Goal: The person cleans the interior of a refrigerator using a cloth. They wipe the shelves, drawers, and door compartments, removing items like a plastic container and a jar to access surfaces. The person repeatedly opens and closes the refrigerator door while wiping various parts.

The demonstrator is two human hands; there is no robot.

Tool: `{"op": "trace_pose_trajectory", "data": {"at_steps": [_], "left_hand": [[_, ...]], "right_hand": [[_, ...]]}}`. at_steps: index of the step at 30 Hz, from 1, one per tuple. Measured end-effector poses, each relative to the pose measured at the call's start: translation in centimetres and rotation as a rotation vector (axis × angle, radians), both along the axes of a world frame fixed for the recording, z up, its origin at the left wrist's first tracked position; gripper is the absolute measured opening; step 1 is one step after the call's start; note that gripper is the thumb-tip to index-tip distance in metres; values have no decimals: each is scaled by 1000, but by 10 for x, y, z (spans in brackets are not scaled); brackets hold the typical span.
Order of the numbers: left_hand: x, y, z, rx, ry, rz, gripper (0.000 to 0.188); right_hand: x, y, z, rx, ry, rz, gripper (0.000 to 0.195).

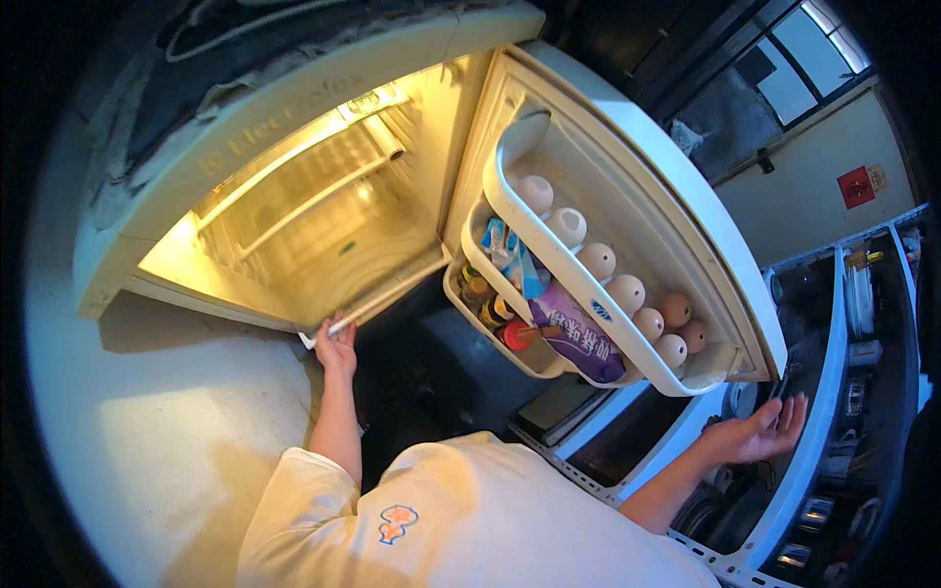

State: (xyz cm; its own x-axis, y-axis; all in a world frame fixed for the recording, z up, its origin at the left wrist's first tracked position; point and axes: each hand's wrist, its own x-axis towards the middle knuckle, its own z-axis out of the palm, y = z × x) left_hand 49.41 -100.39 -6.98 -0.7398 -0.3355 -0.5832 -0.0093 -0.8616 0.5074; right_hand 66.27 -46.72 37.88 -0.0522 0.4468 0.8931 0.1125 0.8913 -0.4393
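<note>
An Electrolux refrigerator (287,117) stands before me with its door (691,191) swung wide. Low in the lit compartment lies a clear shelf (367,242) with a white front trim (397,289). My left hand (338,349) grips that trim near its left end, which juts past the cabinet wall. Off to the right, my right hand (764,430) holds nothing, its fingers apart, just below the door's lower outer corner. Several eggs (627,295) sit in the upper door bin (581,290). A lower bin carries a purple printed packet (573,331), a blue-and-white packet (514,253) and a red-lidded jar (516,335).
A metal rack (816,397) with cookware and jars stands right of the door, close to my right arm. At left is a pale wall or panel (198,389). A window (801,66) shows at upper right. Dark flooring (434,367) lies below the door.
</note>
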Motion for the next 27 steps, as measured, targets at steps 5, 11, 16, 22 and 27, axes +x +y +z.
{"op": "trace_pose_trajectory", "data": {"at_steps": [5, 11, 16, 22, 27], "left_hand": [[-1, 1, 6, 75, -2, -40, 39], [1, -3, 3, 5, -17, -66, 37], [0, -6, -4, 5, -9, -63, 36], [0, -7, -5, -8, -25, -82, 38], [2, -6, 6, -52, -6, -102, 44]], "right_hand": [[-14, 56, -27, -577, -96, 385, 89], [-43, 45, -38, -815, 229, 525, 85], [-52, 46, -32, -713, 233, 405, 83], [-59, 49, -29, -700, 312, 343, 80], [-62, 29, -26, -689, 252, 253, 83]]}}
